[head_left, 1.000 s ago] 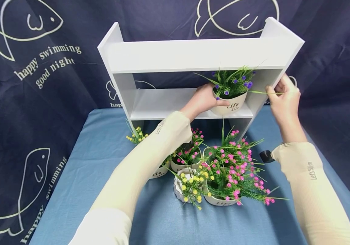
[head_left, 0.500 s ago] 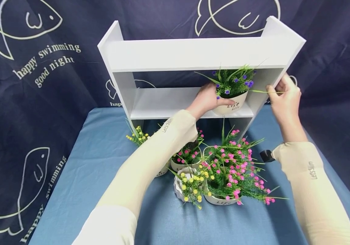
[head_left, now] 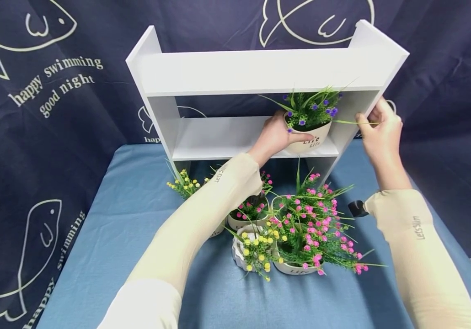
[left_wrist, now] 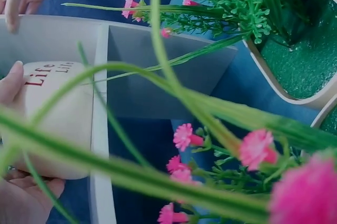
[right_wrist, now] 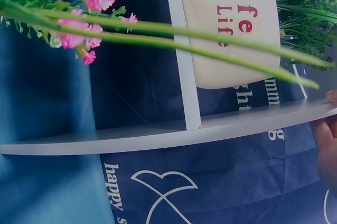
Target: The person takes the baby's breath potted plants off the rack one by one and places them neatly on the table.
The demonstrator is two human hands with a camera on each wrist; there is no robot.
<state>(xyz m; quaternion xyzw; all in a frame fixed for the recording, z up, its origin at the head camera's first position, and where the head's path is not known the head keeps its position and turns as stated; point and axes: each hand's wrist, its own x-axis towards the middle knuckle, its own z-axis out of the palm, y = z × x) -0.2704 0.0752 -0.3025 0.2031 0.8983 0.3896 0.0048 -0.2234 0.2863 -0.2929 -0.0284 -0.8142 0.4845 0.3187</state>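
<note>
A white pot [head_left: 322, 135] printed "Life", with purple flowers and grass, is at the right end of the middle board of a white shelf [head_left: 256, 73]. My left hand [head_left: 274, 135] grips this flowerpot from its left side, thumb across the front. The left wrist view shows fingers under the pot [left_wrist: 58, 113]. With thumb and fingers, my right hand [head_left: 383, 132] pinches the front edge of the shelf's right side panel. In the right wrist view only part of that hand [right_wrist: 326, 140] appears, at the panel's edge.
In front of the shelf, pots of pink flowers [head_left: 311, 224] stand close together on a blue cloth [head_left: 136, 196]. Among them are a small white ruffled pot of yellow flowers [head_left: 256, 246] and another yellow plant [head_left: 184, 183], partly behind my left sleeve. A dark printed curtain [head_left: 75, 151] hangs behind.
My left hand has shifted slightly right, its thumb reaching farther across the pot's front. The pot has barely moved. My right hand stays on the side panel. The head view has shifted slightly.
</note>
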